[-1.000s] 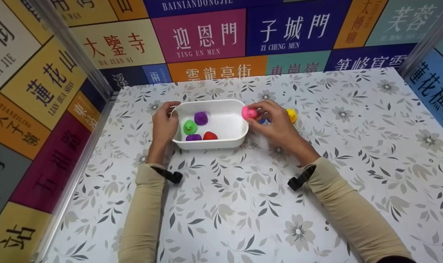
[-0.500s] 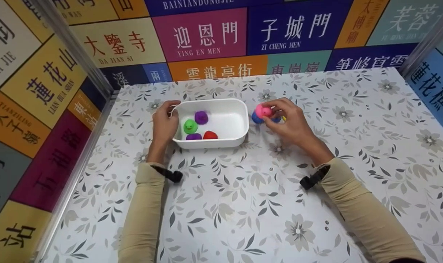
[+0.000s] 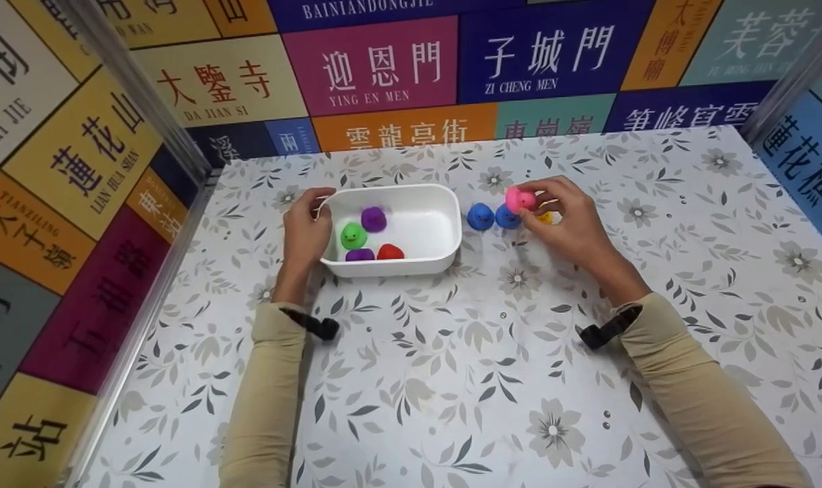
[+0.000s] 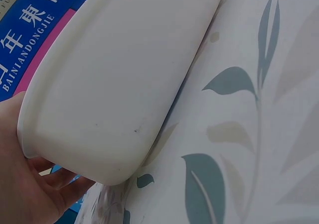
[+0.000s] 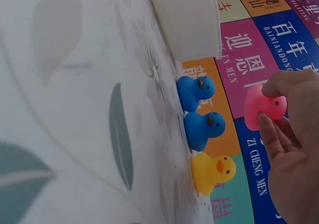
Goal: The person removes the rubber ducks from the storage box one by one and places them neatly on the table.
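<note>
In right fingers [image 5: 269,138], one pink duck [image 5: 253,107]

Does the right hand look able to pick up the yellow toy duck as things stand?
Probably not: the right hand pinches a pink toy duck, though the yellow toy duck stands close by.

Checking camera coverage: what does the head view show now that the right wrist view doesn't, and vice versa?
Only head: the left hand gripping the white tub, with a green toy, red toy and two purple toys inside.

Only right wrist: the yellow duck unblocked.

Both: the right hand holding the pink duck, two blue ducks, the tub, and at least part of the yellow duck.
</note>
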Demonstrator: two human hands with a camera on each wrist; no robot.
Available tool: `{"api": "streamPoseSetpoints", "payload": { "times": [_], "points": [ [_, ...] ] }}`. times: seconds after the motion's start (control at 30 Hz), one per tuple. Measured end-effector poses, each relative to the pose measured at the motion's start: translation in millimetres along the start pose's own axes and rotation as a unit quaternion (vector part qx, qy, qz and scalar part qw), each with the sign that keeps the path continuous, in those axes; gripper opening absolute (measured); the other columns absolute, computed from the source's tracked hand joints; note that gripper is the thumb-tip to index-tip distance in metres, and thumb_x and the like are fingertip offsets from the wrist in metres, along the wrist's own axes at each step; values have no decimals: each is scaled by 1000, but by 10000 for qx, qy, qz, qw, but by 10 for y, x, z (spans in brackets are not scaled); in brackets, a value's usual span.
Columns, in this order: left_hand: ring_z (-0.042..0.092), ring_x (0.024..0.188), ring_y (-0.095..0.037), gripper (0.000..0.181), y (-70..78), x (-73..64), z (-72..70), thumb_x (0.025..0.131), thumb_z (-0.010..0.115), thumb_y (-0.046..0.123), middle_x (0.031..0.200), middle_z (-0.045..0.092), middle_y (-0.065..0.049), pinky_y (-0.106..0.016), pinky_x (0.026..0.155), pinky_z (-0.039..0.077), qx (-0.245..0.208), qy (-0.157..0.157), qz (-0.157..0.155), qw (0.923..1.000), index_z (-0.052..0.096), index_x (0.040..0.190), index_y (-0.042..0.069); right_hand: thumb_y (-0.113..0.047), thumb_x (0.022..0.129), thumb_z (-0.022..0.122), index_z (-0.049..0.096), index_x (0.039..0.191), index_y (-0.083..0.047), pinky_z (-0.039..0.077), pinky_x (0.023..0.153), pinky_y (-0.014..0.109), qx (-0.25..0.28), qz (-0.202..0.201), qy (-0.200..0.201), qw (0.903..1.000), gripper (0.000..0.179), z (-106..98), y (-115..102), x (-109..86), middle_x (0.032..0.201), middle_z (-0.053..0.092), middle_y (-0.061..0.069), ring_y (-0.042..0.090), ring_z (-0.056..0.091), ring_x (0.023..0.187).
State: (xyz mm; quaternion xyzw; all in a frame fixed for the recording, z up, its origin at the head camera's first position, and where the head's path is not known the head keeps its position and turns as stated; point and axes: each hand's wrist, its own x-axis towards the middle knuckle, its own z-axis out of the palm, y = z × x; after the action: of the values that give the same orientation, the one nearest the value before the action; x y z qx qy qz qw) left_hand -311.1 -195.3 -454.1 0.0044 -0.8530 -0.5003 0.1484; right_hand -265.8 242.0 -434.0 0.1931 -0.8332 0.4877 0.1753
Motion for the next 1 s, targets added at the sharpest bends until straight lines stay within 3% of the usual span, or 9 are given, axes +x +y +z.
{"api": "streamPoseSetpoints", "payload": {
  "times": [0.23,0.57,0.77,1.0],
  "points": [
    [74,116,-28,35,-1,4,6,105,55,4,130,78,-16,-41,99,56,13,24,7,10000,73,135,10,-9,97,80,69,139,-7,55,92,12,-42,479,113,9988,44,-183,13,26,136,68,9,11,66,109],
    [74,116,-26,35,-8,-1,12,105,56,3,130,78,-15,-40,99,56,-13,39,15,10000,72,135,9,-11,99,77,69,140,-6,53,91,9,-419,934,139,9947,42,-418,186,18,138,67,12,9,64,110],
    [73,115,-26,35,1,-5,12,105,55,4,130,78,-15,-40,99,56,-68,14,-25,10000,72,135,9,-11,99,76,69,141,-7,52,89,8,-749,1271,76,9890,42,-544,343,-29,136,66,14,15,64,111],
    [74,118,-26,36,7,-9,11,105,56,3,132,77,-15,-41,102,56,-36,23,-32,10000,73,135,10,-17,102,75,66,146,-11,46,84,4,-1020,1739,-508,9782,46,-646,433,-88,142,63,16,30,64,115]
  ]
}}
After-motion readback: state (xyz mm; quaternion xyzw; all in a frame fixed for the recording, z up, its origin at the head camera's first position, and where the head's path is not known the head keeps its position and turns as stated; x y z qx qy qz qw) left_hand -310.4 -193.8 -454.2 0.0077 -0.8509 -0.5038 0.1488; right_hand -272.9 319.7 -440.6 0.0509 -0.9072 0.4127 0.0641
